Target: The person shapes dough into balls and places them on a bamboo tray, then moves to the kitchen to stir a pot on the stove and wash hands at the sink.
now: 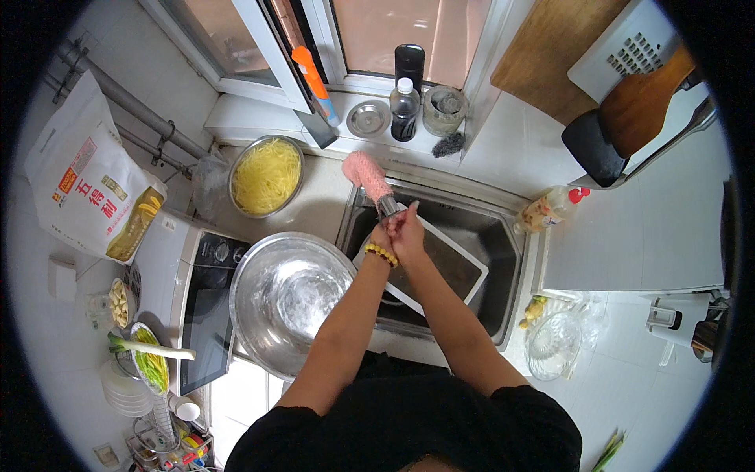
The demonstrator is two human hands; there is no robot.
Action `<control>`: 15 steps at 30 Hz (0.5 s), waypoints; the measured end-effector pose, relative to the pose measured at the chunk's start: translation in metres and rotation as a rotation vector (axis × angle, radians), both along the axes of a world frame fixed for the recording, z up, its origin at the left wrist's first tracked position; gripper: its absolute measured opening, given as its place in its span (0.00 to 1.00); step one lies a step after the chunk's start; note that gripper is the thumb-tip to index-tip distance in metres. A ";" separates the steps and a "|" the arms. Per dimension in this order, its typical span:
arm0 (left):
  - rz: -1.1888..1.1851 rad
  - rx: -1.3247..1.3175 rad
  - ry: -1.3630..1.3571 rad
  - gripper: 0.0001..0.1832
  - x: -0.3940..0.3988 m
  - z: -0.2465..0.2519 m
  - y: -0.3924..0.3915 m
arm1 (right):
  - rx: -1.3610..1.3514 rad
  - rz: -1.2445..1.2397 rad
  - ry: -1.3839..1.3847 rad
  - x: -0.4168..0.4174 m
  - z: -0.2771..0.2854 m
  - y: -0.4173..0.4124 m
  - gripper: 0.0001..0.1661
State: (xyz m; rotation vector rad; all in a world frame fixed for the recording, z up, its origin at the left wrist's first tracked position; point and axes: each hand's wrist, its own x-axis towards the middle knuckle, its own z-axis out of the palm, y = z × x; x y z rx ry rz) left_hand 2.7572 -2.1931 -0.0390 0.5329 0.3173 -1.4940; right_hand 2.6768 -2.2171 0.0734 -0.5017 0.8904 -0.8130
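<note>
My left hand (382, 235) and my right hand (408, 231) are pressed together over the sink (500, 315), at the metal end of the faucet (387, 206). Pink fabric (365, 174) wraps the rest of the faucet. The fingers overlap, so I cannot tell whether anything lies between them. A yellow bead bracelet (381, 254) circles my left wrist. Beneath my hands, a white-rimmed rectangular tray (454, 253) with a dark inside lies tilted in the sink. To the left stands a wide steel basin (295, 295), close to my left forearm.
A steel bowl of yellow shreds (266, 177) sits behind the basin. Bottles (404, 109), a glass jar (445, 111) and a small metal dish (368, 118) line the windowsill. Right of the sink are a squeeze bottle (548, 210) and a glass bowl (553, 345). An oven (206, 312) stands left.
</note>
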 end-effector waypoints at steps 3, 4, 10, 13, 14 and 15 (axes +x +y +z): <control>0.044 0.181 -0.148 0.16 -0.025 0.052 -0.010 | -0.455 -0.102 0.391 0.008 -0.022 -0.014 0.26; 0.034 0.192 -0.217 0.18 -0.021 0.042 -0.010 | -0.514 -0.101 0.488 0.010 -0.014 -0.008 0.23; 0.031 0.518 -1.152 0.26 -0.048 0.056 -0.012 | -1.240 -0.096 1.024 -0.006 -0.036 -0.009 0.06; 0.007 0.539 -1.473 0.28 -0.056 0.090 -0.009 | -1.065 -0.044 0.883 -0.007 -0.021 -0.006 0.06; -0.038 0.434 -1.450 0.27 -0.055 0.106 -0.009 | -0.862 -0.049 0.636 -0.008 -0.019 -0.004 0.07; -0.081 0.329 -1.425 0.26 -0.051 0.112 -0.012 | -0.658 -0.055 0.392 -0.008 -0.017 -0.002 0.08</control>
